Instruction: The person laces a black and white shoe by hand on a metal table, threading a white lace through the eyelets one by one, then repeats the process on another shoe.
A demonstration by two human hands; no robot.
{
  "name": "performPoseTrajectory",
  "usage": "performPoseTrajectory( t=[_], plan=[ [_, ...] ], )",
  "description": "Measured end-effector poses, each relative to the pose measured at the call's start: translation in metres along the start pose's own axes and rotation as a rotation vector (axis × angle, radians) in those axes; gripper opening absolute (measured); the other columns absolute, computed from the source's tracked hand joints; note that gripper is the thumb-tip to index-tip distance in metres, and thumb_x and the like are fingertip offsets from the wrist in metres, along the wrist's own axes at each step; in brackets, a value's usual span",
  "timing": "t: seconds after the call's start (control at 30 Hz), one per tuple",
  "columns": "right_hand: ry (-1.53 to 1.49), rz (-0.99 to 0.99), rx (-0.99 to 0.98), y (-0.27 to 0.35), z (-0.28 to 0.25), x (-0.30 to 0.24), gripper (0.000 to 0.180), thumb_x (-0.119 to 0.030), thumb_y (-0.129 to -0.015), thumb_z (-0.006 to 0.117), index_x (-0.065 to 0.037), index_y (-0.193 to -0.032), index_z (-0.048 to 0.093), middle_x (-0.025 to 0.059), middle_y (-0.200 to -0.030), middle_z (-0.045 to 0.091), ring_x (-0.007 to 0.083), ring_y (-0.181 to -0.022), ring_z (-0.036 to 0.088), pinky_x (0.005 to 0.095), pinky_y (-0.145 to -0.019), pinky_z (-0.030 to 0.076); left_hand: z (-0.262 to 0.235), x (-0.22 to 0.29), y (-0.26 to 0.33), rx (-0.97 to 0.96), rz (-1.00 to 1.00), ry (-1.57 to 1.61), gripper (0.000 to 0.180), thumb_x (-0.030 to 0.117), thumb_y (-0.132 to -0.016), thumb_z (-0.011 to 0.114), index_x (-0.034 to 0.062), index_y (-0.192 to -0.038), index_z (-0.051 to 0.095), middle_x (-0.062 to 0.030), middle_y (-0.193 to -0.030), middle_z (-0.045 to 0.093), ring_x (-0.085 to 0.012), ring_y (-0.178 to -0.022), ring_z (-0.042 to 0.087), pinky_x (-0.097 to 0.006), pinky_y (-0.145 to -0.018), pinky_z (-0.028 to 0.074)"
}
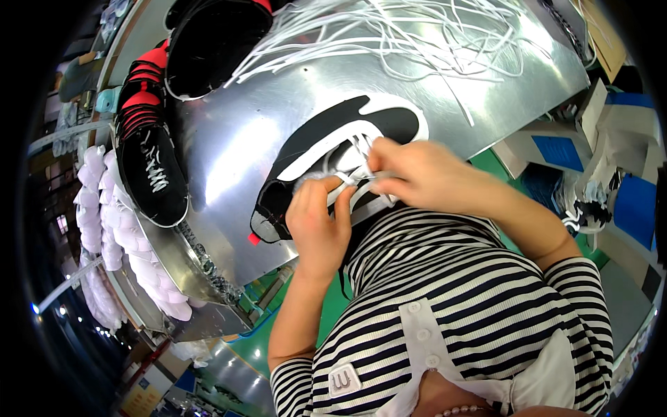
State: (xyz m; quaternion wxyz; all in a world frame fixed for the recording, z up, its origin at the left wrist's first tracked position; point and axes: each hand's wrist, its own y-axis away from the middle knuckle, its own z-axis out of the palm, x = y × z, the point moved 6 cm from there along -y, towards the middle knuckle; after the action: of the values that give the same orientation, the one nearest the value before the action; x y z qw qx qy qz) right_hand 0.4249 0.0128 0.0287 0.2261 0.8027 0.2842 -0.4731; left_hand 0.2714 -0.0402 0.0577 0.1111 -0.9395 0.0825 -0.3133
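Observation:
A black and white shoe (316, 142) with a small red tab at its heel lies at the near edge of the metal table, toe toward the upper right. White shoelaces (358, 147) run through its eyelets. Over the shoe's opening, my left hand (321, 219) pinches a piece of lace between thumb and fingers. My right hand (420, 174) is closed on the lace just to the right, partly blurred by motion. The two hands nearly touch, and they cover part of the shoe's near side.
Many loose white laces (389, 42) are spread over the far side of the metal table (229, 229). Black and red shoes (149, 153) stand along its left edge. White padded pieces (104, 208) hang left of the table. Cardboard boxes (556, 142) sit off its right side.

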Motion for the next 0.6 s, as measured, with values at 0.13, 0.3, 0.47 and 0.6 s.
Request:
performPoseTrajectory(
  t=[0.13,0.3,0.47,0.6],
  plan=[
    [0.015,-0.302,0.158,-0.016,-0.028,-0.048,0.014,-0.015,-0.086,0.064,-0.006,-0.096,0.062,0.0123,-0.079,0.067,0.0282,-0.07,0.065,0.0398,-0.059,0.048,0.001,0.005,0.007,0.047,0.163,-0.049,0.023,0.001,-0.075,0.076,0.0024,-0.087,0.057,-0.0127,-0.077,0.058,-0.032,-0.068,0.057,-0.038,-0.061,0.045],
    [0.388,-0.131,-0.326,-0.043,0.01,-0.039,0.022,-0.015,-0.086,0.061,-0.007,-0.106,0.065,0.0145,-0.079,0.067,0.0336,-0.077,0.065,0.0432,-0.069,0.049,-0.001,0.013,0.018,0.11,0.286,-0.078,0.028,-0.002,-0.071,0.078,0.0043,-0.087,0.055,-0.0106,-0.076,0.057,-0.0293,-0.067,0.057,-0.037,-0.059,0.044],
    [0.134,-0.137,-0.265,-0.041,0.008,-0.034,0.024,-0.014,-0.083,0.067,-0.006,-0.105,0.066,0.0143,-0.081,0.068,0.0302,-0.077,0.067,0.0401,-0.07,0.05,-0.001,0.011,0.022,0.123,0.353,-0.056,0.029,-0.003,-0.071,0.078,0.004,-0.086,0.054,-0.0108,-0.075,0.058,-0.0296,-0.067,0.057,-0.036,-0.058,0.044],
    [-0.094,-0.188,0.019,-0.033,-0.009,-0.037,0.026,-0.006,-0.083,0.068,-0.003,-0.109,0.067,0.0111,-0.085,0.069,0.0231,-0.078,0.068,0.0328,-0.074,0.053,-0.001,0.013,0.017,0.071,0.322,0.028,0.03,-0.003,-0.07,0.078,0.0041,-0.086,0.054,-0.0111,-0.075,0.058,-0.0301,-0.067,0.057,-0.036,-0.057,0.044]
  ],
)
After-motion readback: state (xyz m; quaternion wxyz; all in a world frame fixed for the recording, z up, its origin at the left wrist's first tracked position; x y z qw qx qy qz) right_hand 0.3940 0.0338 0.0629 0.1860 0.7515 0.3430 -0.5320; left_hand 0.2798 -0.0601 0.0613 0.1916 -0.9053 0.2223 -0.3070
